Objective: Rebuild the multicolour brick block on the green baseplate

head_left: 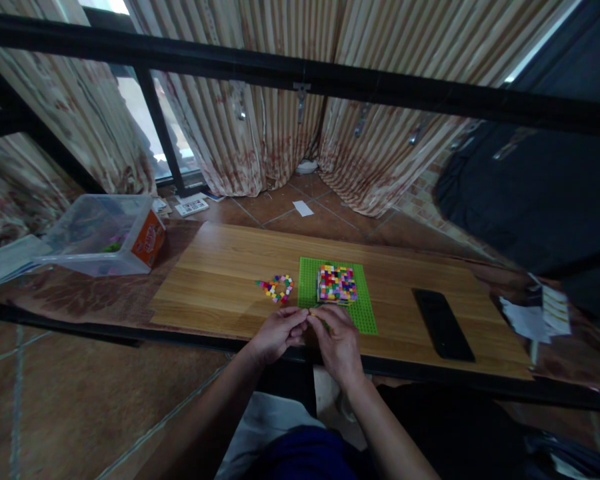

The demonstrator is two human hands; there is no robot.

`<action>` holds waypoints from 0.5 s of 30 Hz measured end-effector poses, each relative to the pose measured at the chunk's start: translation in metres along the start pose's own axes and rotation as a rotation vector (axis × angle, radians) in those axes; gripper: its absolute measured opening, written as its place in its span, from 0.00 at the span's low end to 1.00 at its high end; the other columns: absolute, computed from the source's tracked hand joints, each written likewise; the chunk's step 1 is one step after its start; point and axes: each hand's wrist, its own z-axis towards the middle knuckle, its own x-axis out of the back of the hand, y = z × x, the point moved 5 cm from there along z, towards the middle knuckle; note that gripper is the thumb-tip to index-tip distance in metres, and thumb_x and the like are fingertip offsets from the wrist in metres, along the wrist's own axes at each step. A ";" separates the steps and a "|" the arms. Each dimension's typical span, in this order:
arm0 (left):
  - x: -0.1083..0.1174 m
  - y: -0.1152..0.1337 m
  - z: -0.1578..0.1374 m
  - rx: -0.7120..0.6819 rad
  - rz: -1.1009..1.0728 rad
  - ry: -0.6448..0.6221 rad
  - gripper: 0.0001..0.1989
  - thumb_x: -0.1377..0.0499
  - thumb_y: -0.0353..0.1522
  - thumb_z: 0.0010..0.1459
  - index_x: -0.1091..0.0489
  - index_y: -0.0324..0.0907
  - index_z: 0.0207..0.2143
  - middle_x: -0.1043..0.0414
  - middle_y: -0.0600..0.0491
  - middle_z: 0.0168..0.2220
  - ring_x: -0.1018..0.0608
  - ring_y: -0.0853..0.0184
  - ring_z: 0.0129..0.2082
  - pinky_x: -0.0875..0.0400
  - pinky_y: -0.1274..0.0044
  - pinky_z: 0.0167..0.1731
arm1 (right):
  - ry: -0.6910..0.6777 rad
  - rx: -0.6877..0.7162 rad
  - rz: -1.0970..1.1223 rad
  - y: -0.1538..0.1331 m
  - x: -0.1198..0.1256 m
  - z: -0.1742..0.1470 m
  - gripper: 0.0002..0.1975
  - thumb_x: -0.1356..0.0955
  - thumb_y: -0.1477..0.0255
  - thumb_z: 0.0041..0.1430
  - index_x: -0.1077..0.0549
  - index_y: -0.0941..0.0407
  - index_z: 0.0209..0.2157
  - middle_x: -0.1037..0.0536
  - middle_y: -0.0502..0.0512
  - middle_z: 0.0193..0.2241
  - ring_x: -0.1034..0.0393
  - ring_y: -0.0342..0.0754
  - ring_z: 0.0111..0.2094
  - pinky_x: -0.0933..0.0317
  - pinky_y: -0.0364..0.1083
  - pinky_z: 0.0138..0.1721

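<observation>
My left hand (280, 331) and my right hand (338, 337) meet fingertip to fingertip over the front edge of the green baseplate (367, 313). Both are closed in a pinch. A tiny yellow piece (311, 312) shows at the right fingertips, looking like a toy brick; whatever the left fingers grip is hidden. Just beyond my hands, a multicoloured block of small toy bricks (337, 283) stands on the baseplate. Loose coloured bricks (270, 288) lie in a rough ring on the wooden board, left of the baseplate.
A black phone-like slab (443, 323) lies on the wooden board (220, 267) at the right. At the left stands a clear plastic box (95, 257) with an orange label. Papers (527, 317) sit by the right end. Striped curtains (280, 133) hang behind a dark metal rail (280, 67).
</observation>
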 end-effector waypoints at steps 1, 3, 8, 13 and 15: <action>0.000 0.000 0.000 0.000 0.010 0.002 0.16 0.33 0.40 0.43 0.32 0.36 0.26 0.39 0.59 0.20 0.44 0.82 0.15 0.57 0.84 0.15 | 0.026 0.001 -0.013 0.002 0.003 0.002 0.08 0.35 0.69 0.60 0.23 0.52 0.38 0.26 0.54 0.35 0.33 0.48 0.39 0.36 0.48 0.41; -0.001 0.001 -0.001 0.008 0.024 0.006 0.16 0.33 0.40 0.44 0.30 0.36 0.27 0.38 0.58 0.21 0.44 0.82 0.15 0.58 0.84 0.15 | 0.090 0.008 -0.070 0.008 0.010 0.006 0.09 0.34 0.68 0.60 0.23 0.52 0.38 0.26 0.54 0.36 0.33 0.49 0.40 0.37 0.49 0.42; -0.001 0.001 -0.002 0.024 0.013 0.024 0.15 0.33 0.39 0.44 0.29 0.36 0.27 0.37 0.57 0.22 0.43 0.82 0.16 0.57 0.83 0.15 | 0.209 0.042 -0.223 0.025 0.024 0.020 0.09 0.34 0.67 0.59 0.22 0.51 0.37 0.28 0.56 0.42 0.35 0.51 0.44 0.38 0.52 0.45; 0.001 0.001 -0.002 0.031 0.015 0.024 0.15 0.33 0.39 0.44 0.29 0.36 0.27 0.37 0.57 0.22 0.43 0.82 0.16 0.56 0.83 0.16 | 0.207 0.038 -0.264 0.037 0.023 0.026 0.09 0.34 0.66 0.58 0.21 0.50 0.36 0.29 0.57 0.46 0.37 0.53 0.47 0.41 0.56 0.48; 0.001 0.001 -0.002 0.035 0.020 0.022 0.15 0.33 0.39 0.45 0.29 0.36 0.27 0.36 0.56 0.22 0.43 0.81 0.16 0.56 0.83 0.16 | 0.229 0.012 -0.239 0.040 0.022 0.026 0.09 0.34 0.66 0.58 0.21 0.50 0.35 0.29 0.56 0.46 0.37 0.53 0.47 0.42 0.56 0.48</action>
